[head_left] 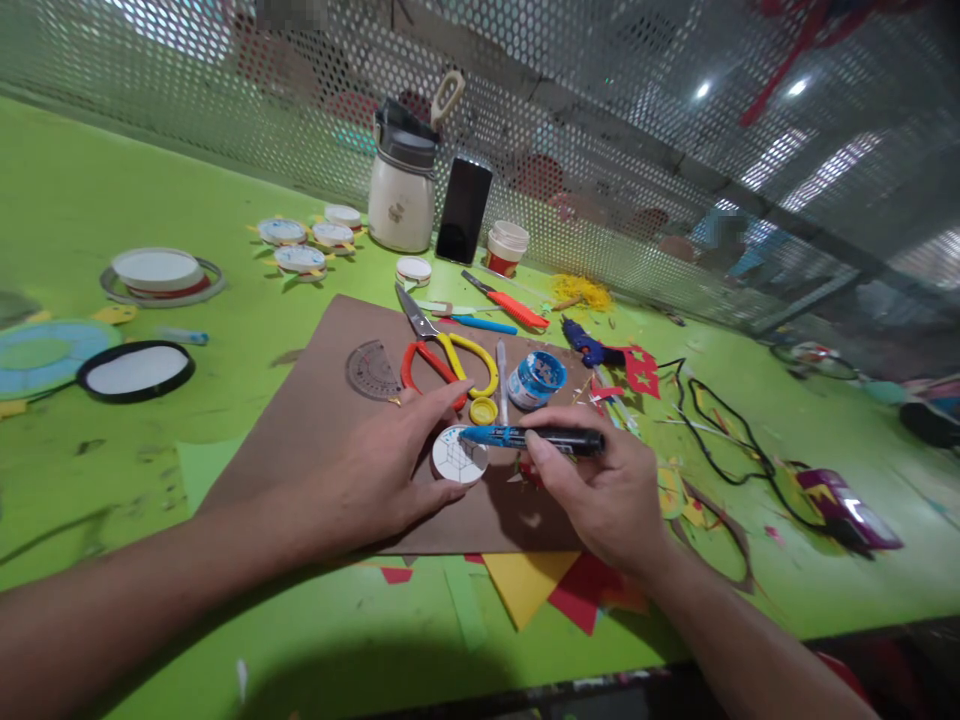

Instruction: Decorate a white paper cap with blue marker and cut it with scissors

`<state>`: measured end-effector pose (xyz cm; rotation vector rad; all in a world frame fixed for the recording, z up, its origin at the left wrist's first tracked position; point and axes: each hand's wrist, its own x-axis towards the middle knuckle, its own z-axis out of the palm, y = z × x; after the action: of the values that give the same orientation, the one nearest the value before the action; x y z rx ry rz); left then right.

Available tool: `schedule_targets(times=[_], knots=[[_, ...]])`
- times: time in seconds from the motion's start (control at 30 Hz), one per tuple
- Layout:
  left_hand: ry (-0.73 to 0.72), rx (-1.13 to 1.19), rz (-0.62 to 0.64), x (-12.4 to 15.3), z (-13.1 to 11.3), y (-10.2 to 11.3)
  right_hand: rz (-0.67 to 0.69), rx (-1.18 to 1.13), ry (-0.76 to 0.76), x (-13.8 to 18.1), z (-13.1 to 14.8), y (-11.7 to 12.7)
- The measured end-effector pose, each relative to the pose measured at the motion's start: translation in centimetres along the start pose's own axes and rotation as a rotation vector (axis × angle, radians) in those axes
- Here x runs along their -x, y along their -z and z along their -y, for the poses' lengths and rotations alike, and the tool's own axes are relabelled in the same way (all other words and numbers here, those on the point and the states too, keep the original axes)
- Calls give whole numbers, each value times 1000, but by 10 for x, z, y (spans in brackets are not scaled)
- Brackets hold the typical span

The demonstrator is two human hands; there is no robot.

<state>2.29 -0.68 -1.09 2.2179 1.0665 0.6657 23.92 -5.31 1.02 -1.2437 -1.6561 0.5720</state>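
Cardboard [300,420] lies on the green table [112,180] by a mesh wall [600,150], left hand [375,470] spread, right hand [600,490] pinching a marker [525,437].

No readable text anywhere (small mark on white jug [403,205] too blurred to read).

Bright, even light falls from overhead; ceiling lamps [796,87] glare at upper right. Soft shadows lie under both forearms on the green surface [90,190]. Edges bend wide-angle, and the background behind the mesh [600,120] seems blurred.
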Motion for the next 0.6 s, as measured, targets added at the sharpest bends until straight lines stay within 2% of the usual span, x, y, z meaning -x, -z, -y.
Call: schedule_targets(times=[0.4,0.6], knots=[[-14,-12,-15,0,-1,-1,36,37,75,-2,0,1],[-1,-3,-5,0,0,0,18,28,26,0,-1,2]])
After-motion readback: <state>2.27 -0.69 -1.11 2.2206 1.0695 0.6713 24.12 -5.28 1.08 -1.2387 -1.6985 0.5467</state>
